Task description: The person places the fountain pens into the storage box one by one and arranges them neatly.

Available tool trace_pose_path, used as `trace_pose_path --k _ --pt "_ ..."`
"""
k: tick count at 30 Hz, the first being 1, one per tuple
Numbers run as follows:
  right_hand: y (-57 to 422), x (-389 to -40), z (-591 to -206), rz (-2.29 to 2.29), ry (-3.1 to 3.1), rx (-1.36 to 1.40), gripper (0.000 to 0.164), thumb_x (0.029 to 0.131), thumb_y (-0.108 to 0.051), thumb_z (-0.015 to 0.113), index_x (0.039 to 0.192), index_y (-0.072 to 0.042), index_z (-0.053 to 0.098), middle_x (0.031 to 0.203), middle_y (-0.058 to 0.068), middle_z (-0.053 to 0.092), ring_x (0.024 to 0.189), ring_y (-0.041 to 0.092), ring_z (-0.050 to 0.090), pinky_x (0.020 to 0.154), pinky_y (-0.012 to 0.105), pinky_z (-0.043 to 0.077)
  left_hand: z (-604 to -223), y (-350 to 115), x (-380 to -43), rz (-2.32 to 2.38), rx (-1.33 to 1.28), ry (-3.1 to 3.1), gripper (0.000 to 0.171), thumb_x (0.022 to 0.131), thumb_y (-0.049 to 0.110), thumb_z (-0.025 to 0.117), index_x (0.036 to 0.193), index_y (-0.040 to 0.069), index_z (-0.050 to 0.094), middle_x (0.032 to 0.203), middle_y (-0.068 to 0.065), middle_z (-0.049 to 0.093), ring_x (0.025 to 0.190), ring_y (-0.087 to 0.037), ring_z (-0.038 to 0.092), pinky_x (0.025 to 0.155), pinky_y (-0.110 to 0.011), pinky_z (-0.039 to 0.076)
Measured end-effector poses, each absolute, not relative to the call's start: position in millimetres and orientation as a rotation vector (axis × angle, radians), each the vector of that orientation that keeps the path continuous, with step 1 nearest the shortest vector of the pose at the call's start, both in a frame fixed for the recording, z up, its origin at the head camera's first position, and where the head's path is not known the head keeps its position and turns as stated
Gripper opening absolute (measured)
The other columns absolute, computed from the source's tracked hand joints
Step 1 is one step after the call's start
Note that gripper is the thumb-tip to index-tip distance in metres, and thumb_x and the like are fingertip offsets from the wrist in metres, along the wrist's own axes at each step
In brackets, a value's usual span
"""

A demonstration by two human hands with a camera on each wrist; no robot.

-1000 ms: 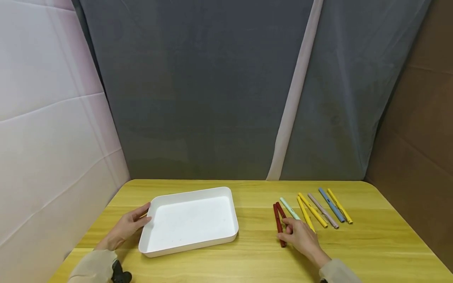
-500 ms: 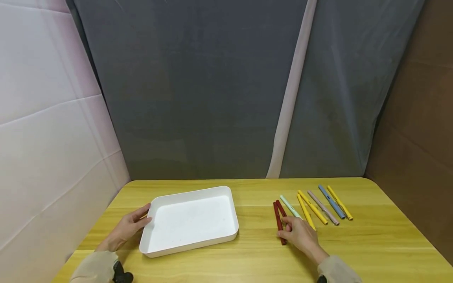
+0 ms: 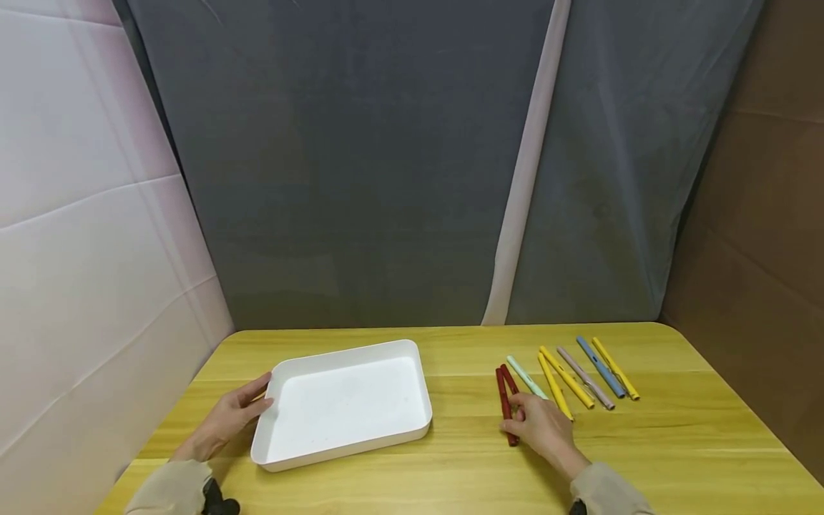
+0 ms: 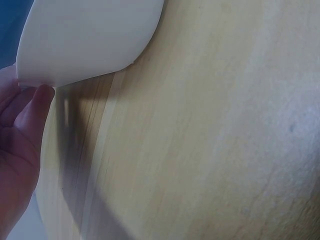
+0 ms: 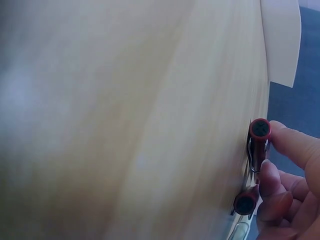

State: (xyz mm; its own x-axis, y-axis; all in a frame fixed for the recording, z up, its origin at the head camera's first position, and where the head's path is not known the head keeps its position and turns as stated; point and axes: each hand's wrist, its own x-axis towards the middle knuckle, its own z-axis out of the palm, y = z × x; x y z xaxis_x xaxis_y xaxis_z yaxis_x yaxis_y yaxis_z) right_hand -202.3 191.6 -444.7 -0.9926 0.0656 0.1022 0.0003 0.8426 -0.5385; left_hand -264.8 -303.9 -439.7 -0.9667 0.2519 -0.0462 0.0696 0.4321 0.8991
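Observation:
My left hand (image 3: 232, 413) grips the left end of a white rectangular tray (image 3: 344, 451), thumb and fingers at its rim. In the left wrist view the thumb lies at the edge of the tray (image 4: 95, 40), with the other fingers partly hidden beyond it. The right hand (image 3: 543, 428) pinches a dark red pen (image 3: 503, 390) between thumb and fingers near its close end. A second dark red pen (image 3: 510, 378) lies against it at a slight angle, partly covered by the fingers. Both red pens show round dark ends and metal clips in the right wrist view.
Right of the red pens lie a mint pen (image 3: 526, 377), two yellow pens (image 3: 556, 388), a lilac pen (image 3: 584, 377), a blue pen (image 3: 601, 366) and another yellow pen (image 3: 616, 368). The wooden table (image 3: 463, 472) is backed by a grey curtain (image 3: 386, 179).
The head view has tilted and shifted slightly. The left hand stays at the tray and the right hand at the red pens, with hardly any movement.

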Motion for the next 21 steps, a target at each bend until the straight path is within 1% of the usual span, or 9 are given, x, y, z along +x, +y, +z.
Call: trace_pose_path --k 7,11,16,21 --pt "186.6 -201.9 -445.0 0.791 -2.913 -0.037 0.040 0.070 -0.024 0.082 0.106 -0.010 0.069 0.062 -0.010 0.052 0.050 0.008 0.041 0.044 0.023 0.030 -440.1 -304.7 -264.4 1.553 0.261 2.490 0.067 0.096 0.015 0.054 0.145 -0.011 0.016 0.149 -0.032 0.015 0.133 -0.042 0.022 0.087 -0.012 0.044" --pt "185.2 -202.2 -445.1 0.758 -2.916 -0.027 0.039 0.070 -0.023 0.082 0.104 -0.010 0.069 0.062 -0.010 0.053 0.052 0.008 0.043 0.045 0.023 0.031 -440.3 -303.8 -264.6 1.553 0.252 2.485 0.066 0.096 0.015 0.053 0.145 -0.011 0.016 0.149 -0.032 0.015 0.133 -0.043 0.021 0.087 -0.013 0.045" --pt "184.8 -202.0 -444.1 0.748 -2.906 -0.020 0.037 0.069 -0.023 0.082 0.102 -0.010 0.070 0.063 -0.010 0.055 0.053 0.008 0.043 0.046 0.023 0.032 -440.8 -303.7 -265.7 1.558 0.260 2.493 0.067 0.096 0.016 0.054 0.145 -0.010 0.016 0.149 -0.031 0.016 0.133 -0.043 0.021 0.087 -0.012 0.044" --pt "184.4 -202.0 -444.0 0.760 -2.900 -0.021 0.034 0.070 -0.022 0.082 0.100 -0.010 0.070 0.064 -0.009 0.056 0.054 0.008 0.044 0.046 0.024 0.033 -440.6 -304.2 -265.9 1.562 0.249 2.487 0.067 0.096 0.017 0.053 0.145 -0.010 0.016 0.149 -0.031 0.016 0.133 -0.043 0.021 0.089 -0.013 0.045"
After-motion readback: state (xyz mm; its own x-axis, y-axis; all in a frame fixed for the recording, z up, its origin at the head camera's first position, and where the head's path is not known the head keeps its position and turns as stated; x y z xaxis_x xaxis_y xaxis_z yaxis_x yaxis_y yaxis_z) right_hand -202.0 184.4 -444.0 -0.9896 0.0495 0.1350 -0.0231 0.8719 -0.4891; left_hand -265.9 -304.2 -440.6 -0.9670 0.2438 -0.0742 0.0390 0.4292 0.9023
